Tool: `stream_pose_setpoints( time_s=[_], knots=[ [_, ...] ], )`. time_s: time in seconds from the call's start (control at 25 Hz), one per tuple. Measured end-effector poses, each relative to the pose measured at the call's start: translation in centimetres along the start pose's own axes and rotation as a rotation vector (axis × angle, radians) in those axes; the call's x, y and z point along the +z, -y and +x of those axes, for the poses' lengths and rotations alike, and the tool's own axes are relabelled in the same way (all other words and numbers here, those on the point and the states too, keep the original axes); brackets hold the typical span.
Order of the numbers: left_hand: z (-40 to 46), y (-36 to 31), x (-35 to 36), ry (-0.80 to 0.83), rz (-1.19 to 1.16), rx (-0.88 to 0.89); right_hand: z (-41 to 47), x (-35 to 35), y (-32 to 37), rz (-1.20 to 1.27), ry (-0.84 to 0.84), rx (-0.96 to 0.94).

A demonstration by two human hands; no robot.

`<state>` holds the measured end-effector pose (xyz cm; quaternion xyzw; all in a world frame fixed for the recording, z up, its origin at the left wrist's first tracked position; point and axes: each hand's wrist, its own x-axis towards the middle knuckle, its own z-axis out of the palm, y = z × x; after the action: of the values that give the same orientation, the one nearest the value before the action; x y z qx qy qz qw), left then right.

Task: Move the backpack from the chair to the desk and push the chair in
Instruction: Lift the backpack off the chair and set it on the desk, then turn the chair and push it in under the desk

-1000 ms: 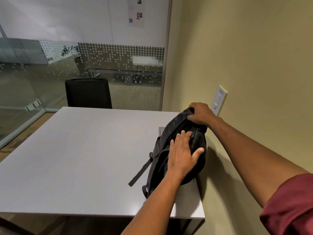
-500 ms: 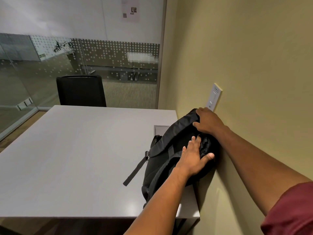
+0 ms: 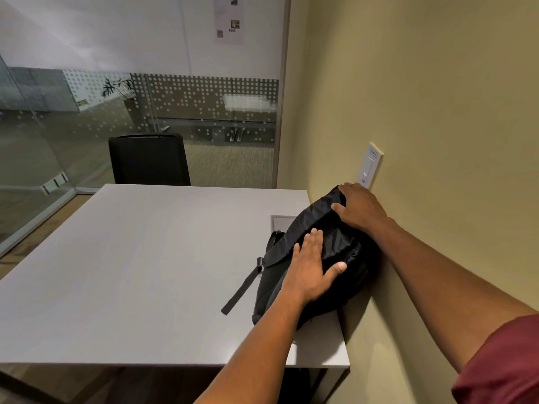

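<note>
A pale grey desk (image 3: pixel 131 272) fills a small room with glass partitions; a black chair (image 3: pixel 148 160) stands at its far edge. The black backpack (image 3: pixel 344 246) lies on the desk's right end, against the yellow wall (image 3: pixel 423 97). The left hand (image 3: pixel 310 269) lies flat on it with fingers (image 3: pixel 315 237) spread; the right hand (image 3: pixel 360 209) presses its top, fingers loosely curved.
</note>
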<state>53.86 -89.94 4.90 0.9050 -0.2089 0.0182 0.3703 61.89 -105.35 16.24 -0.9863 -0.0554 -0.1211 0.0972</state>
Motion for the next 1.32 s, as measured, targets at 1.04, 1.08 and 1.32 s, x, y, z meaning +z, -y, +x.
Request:
stream_pose_setpoints(
  time_s=[1.04, 1.08, 1.32],
  knots=[
    [-29.8, 2.2, -10.9, -0.089, 0.115, -0.124, -31.1, 3.3, 16.0, 0.223, 0.056, 0.19],
    [-31.4, 2.3, -11.2, -0.087, 0.121, -0.119, -32.8, 3.3, 17.1, 0.235, 0.059, 0.195],
    [-39.3, 2.0, -12.6, -0.098, 0.176, -0.11, -40.5, 2.5, 22.0, 0.286, 0.066, 0.18]
  ],
)
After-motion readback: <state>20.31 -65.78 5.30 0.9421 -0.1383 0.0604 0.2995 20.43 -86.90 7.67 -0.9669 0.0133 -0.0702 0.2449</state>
